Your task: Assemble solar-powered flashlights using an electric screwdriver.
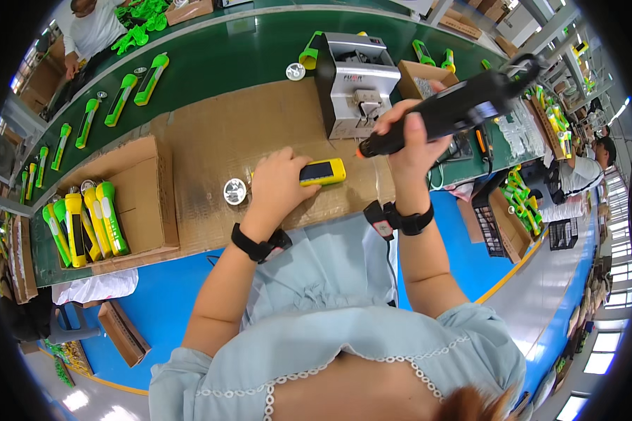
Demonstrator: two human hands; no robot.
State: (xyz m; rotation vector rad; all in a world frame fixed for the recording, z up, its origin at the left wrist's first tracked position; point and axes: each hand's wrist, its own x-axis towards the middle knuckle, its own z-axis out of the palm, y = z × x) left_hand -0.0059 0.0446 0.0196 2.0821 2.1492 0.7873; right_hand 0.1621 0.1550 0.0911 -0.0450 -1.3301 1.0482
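Note:
My left hand (281, 184) is closed over a yellow flashlight body (330, 170) with a dark panel, which lies on the cardboard sheet; its left part is hidden under my fingers. Just left of that hand sits a round silver reflector (234, 191). My right hand (416, 137) grips a black electric screwdriver (449, 112), raised above the cardboard with its orange-ringed tip pointing down and left. The tip is apart from the flashlight body. Behind it stands a grey and black screw feeder (354, 84).
An open cardboard box (165, 193) at left holds several yellow and green flashlights (91, 221). More flashlights (121, 100) line the green bench (211, 67). A small box of screws (423, 81) stands right of the feeder. Another person (95, 31) sits at the far left.

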